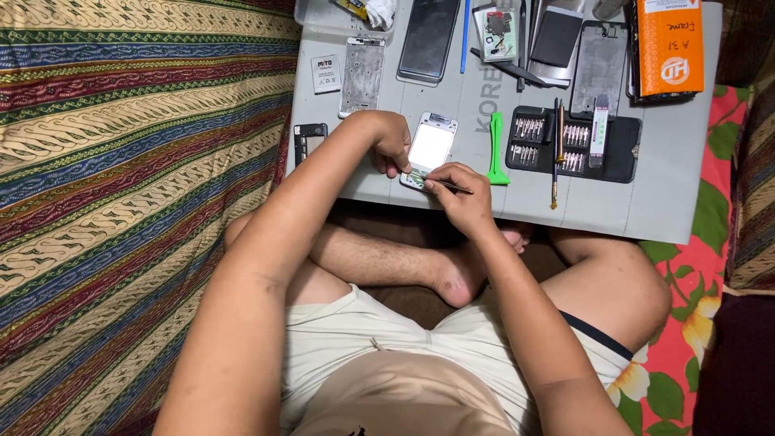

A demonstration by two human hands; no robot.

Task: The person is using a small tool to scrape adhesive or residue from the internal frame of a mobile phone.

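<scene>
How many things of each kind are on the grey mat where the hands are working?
White phone being worked on: 1
Thin tool in the right hand: 1
Green pry tool: 1
Black bit case: 1
Orange box: 1
Blue stick: 1
Total: 6, not counting the loose phone parts further back.
</scene>
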